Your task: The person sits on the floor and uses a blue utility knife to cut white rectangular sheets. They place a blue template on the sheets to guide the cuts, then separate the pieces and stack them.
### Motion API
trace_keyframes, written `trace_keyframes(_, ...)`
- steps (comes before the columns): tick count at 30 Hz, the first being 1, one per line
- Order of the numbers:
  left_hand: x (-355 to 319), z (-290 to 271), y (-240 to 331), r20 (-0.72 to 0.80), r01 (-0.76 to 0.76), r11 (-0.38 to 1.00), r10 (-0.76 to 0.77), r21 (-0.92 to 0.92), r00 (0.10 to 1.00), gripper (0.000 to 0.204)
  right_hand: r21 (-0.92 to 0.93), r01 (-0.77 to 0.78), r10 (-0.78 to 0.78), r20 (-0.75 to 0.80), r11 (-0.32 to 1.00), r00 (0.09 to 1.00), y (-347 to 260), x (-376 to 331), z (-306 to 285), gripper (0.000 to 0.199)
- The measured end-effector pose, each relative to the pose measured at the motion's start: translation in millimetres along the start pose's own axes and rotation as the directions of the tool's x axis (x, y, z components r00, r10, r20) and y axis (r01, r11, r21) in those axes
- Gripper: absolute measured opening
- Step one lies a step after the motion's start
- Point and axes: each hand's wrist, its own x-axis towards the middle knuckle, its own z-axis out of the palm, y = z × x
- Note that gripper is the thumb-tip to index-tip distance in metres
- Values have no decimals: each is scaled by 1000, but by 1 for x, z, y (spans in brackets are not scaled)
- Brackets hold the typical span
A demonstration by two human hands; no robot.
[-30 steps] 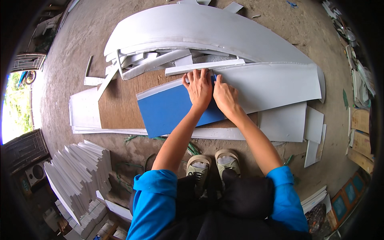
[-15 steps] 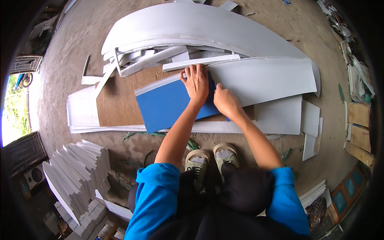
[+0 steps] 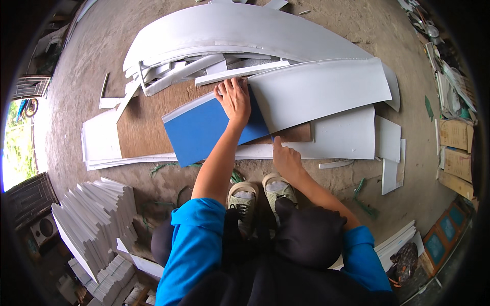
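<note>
A blue rectangular panel (image 3: 199,130) with a pale strip along its far edge lies tilted on a brown wooden board (image 3: 145,125). My left hand (image 3: 235,101) presses on its far right corner, fingers spread and bent over the edge, gripping nothing. Just beyond the panel's near right corner, my right hand (image 3: 288,159) is closed around a slim blue tool (image 3: 272,137), mostly hidden by the fingers, its tip by the panel edge. A white sheet (image 3: 321,92) extends to the right from under the blue panel.
A large curved white sheet (image 3: 240,28) and white offcuts (image 3: 196,69) lie on the far side. Stacked white strips (image 3: 94,219) stand at the near left. My shoes (image 3: 242,201) are close to the board. Cardboard boxes (image 3: 456,135) line the right side.
My right hand has drawn the blue tool toward me along the panel's right edge, off the panel's near corner. My left hand stays pressed on the panel; the whole view has shifted slightly.
</note>
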Motion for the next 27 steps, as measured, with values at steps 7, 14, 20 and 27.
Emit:
trace_keyframes(7, -3, -5, -1, 17, 60, 995, -59, -78, 998, 21, 8, 20, -20, -11, 1000, 1000, 11, -16, 2, 20)
trace_keyframes(14, 0, -16, -5, 44, 61, 987, -55, -152, 998, 19, 351, -113, 99, 57, 930, 993, 8, 25, -56, 22)
trace_keyframes(20, 3, -16, -1, 40, 105, 980, -100, -169, 994, 22, 90, 48, -38, -105, 995, 994, -14, 132, -49, 25)
trace_keyframes(27, 4, -7, -3, 13, 131, 978, -130, -163, 991, 19, -43, 74, -78, -104, 996, 992, -32, 151, -42, 23)
